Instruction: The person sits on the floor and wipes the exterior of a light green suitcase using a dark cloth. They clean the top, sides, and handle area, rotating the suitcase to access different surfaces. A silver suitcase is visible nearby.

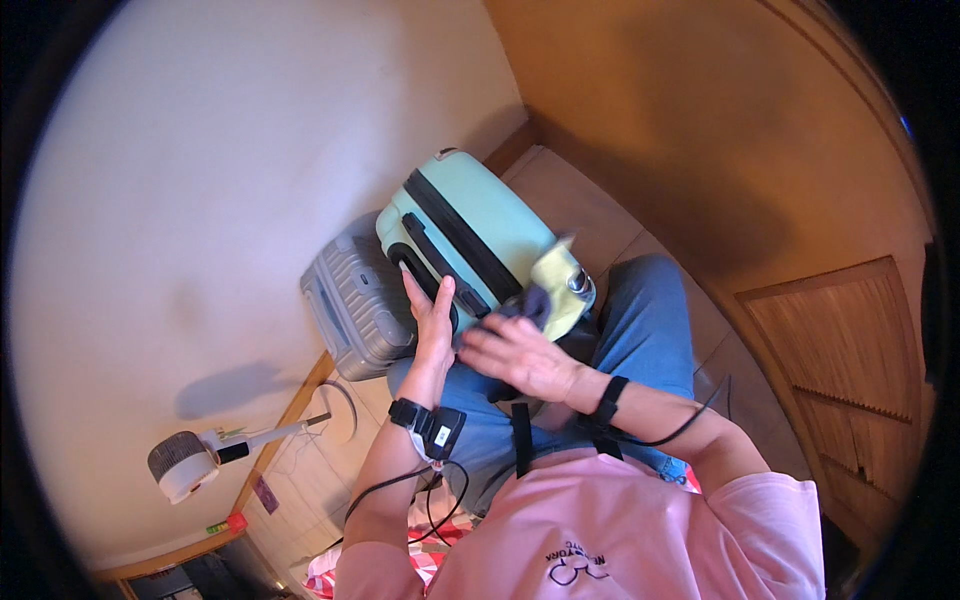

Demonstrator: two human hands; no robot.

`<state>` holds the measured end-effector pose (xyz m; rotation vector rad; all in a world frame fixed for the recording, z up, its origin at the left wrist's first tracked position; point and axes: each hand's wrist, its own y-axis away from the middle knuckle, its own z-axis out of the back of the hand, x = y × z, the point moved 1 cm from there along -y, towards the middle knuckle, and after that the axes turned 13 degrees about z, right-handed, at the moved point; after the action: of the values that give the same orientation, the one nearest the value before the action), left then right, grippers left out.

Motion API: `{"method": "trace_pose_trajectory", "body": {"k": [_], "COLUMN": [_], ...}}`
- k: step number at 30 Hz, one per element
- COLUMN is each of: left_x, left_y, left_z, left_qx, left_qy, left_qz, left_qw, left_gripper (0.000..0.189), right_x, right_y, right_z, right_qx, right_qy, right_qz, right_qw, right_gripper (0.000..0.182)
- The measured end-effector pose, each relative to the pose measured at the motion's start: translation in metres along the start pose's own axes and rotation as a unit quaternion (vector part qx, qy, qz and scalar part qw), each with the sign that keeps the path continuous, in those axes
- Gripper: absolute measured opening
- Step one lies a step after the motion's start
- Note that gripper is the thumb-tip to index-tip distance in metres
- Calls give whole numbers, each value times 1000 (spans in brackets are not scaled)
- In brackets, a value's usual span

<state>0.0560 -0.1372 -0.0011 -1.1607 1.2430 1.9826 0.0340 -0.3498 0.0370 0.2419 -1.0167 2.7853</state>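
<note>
A mint-green hard-shell suitcase [487, 217] with a black zip band and black carry handle stands before my knees. My left hand [433, 319] lies against its near end by the handle, thumb and fingers apart. My right hand [517, 352], blurred, is over the suitcase's near corner with a dark and yellow cloth [553, 289] at its fingers; the cloth drapes over the corner beside a shiny metal-look part. A grey ribbed suitcase [360, 300] stands directly left of the green one. Both wrists wear black straps, and black cables hang from them.
A white wall [225, 150] rises behind and left of the suitcases; a wooden panel [675, 150] stands at the right, with a louvred section [840, 337]. A standing fan [184, 465] is at the lower left. Red and white checked fabric [427, 559] lies beside me on the floor.
</note>
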Motion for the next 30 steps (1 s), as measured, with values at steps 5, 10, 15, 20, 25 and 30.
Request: {"method": "trace_pose_trajectory", "body": {"k": [5, 10, 15, 20, 25, 30], "left_x": [-1, -1, 4, 6, -5, 0], "left_y": [1, -2, -14, -15, -1, -26], "left_z": [0, -5, -12, -12, -15, 9], "left_qx": [-24, -13, -23, -32, -15, -84], "left_qy": [-8, -16, -18, -30, -28, -66], "left_qz": [15, -18, -29, -10, 17, -34], "left_qw": [1000, 1000, 999, 999, 999, 994], "left_gripper": [107, 107, 107, 108, 110, 66], "right_x": [14, -5, -30, -36, -12, 9], "right_y": [20, 75, 97, 52, 11, 5], "right_z": [-9, 15, 35, 39, 20, 16], "right_qx": [63, 143, 27, -194, -62, 12], "right_qy": [19, 97, 41, 48, 44, -85], "right_qz": [136, 147, -45, -286, -166, -78], "right_qw": [988, 974, 998, 937, 983, 993], "right_gripper": [40, 42, 45, 64, 50, 45]}}
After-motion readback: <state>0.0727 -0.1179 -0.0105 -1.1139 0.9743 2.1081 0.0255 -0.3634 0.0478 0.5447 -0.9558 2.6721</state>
